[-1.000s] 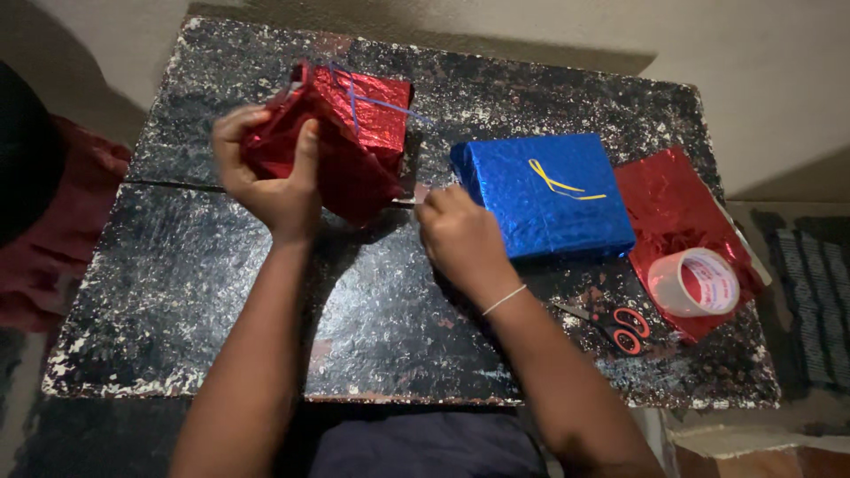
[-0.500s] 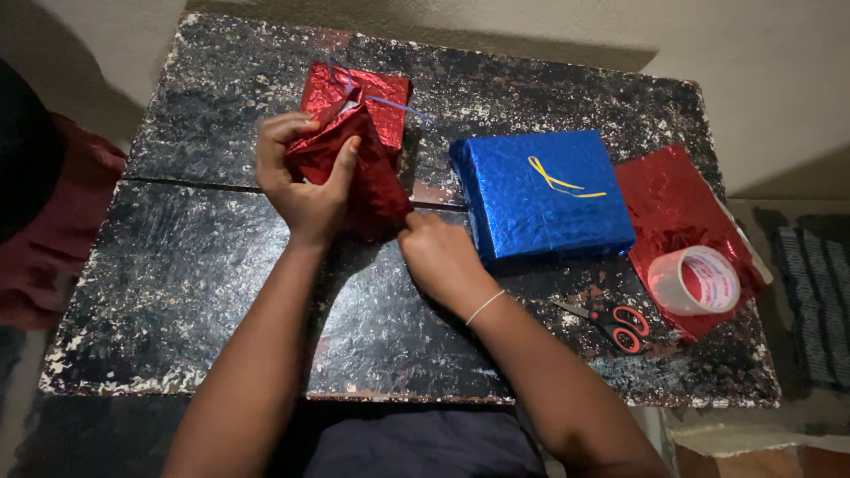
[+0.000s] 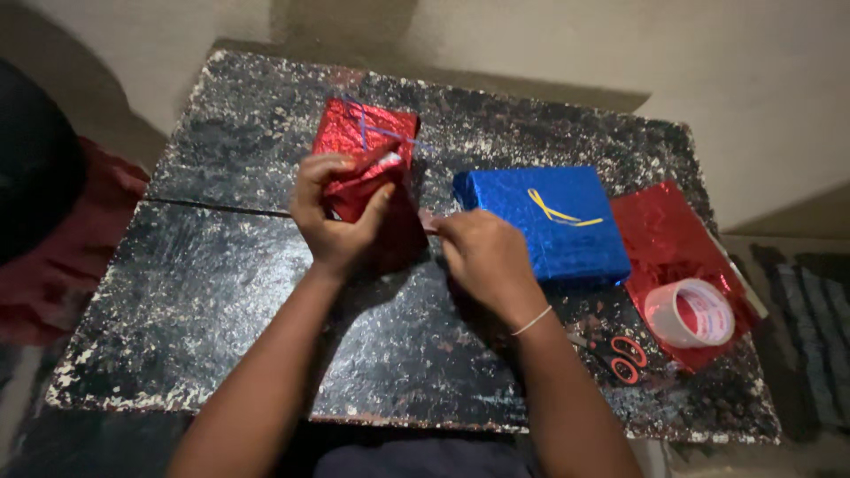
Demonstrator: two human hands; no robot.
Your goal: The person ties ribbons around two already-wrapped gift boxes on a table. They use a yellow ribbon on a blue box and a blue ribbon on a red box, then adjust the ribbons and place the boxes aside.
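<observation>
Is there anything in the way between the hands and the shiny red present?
No. The left hand already grips the red present by its foil, and the right hand is at its lower right edge. The blue present lies off to the right.

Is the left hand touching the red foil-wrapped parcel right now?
Touching. The head view shows the left hand gripping the red foil-wrapped parcel, fingers curled over its near edge and thumb pressed against the foil.

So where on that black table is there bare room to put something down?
The near-left of the table, beside the left hand, is bare. The right side is crowded: blue box, red foil sheet, tape roll, scissors.
</observation>
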